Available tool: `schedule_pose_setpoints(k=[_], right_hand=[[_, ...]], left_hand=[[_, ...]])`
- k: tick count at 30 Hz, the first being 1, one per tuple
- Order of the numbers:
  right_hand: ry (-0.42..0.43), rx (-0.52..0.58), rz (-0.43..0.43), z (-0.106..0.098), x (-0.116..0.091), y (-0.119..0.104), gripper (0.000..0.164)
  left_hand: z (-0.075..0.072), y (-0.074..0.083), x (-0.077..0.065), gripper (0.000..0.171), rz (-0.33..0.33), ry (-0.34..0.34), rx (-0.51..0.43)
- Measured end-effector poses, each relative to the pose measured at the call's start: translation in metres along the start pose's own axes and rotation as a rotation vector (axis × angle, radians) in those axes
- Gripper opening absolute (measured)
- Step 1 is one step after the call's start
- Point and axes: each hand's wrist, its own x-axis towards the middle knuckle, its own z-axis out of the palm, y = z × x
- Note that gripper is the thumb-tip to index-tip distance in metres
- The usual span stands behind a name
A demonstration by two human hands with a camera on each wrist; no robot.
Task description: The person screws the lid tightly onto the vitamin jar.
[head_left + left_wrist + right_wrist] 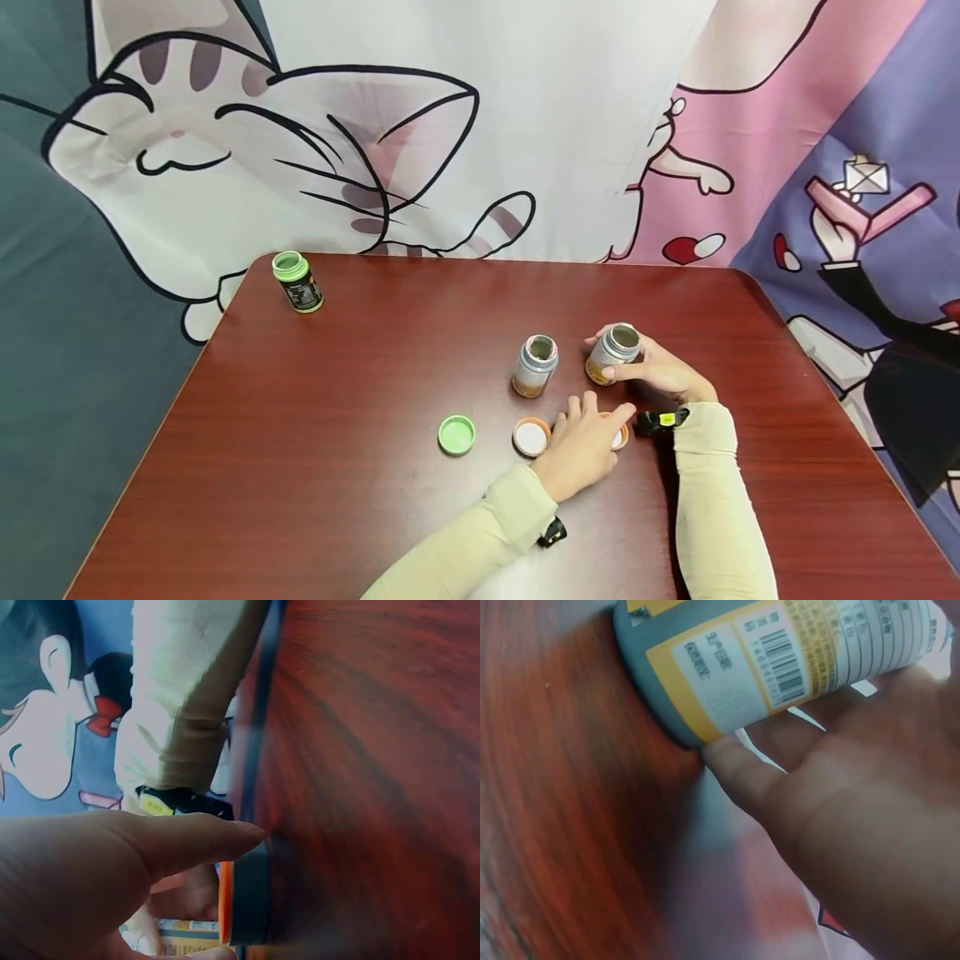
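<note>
My right hand (663, 371) grips a lidless grey jar (617, 350) with a yellow-and-white label. Its barcode side fills the upper right wrist view, where the jar's base (656, 697) meets the tabletop. My left hand (581, 446) reaches over an orange-rimmed lid (619, 437), partly covering it. In the left wrist view, one digit stretches across beside this dark-sided lid (250, 892), fairly straight; contact is uncertain. A second orange-rimmed lid (532, 437) lies just left of that hand. Another lidless grey jar (536, 365) stands upright beyond it.
A green lid (457, 435) lies on the brown table (300, 467), left of the orange-rimmed lids. At the table's far left corner stands an open black jar with a green rim (298, 283). A cartoon-printed cloth (585, 125) hangs behind the far edge.
</note>
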Motion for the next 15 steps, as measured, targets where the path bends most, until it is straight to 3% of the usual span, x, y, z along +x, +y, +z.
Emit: schedule_pose_setpoints(k=[8, 15], right_hand=[[-0.024, -0.056, -0.007, -0.0017, 0.0005, -0.0041, 0.053], [-0.081, -0.1, -0.02, -0.0027, -0.0005, -0.0016, 0.052]], left_hand=[[0.0022, 0.0051, -0.0015, 0.036, 0.071, -0.029, 0.103], [0.0012, 0.0028, -0.0026, 0.032, 0.06, -0.012, 0.072]])
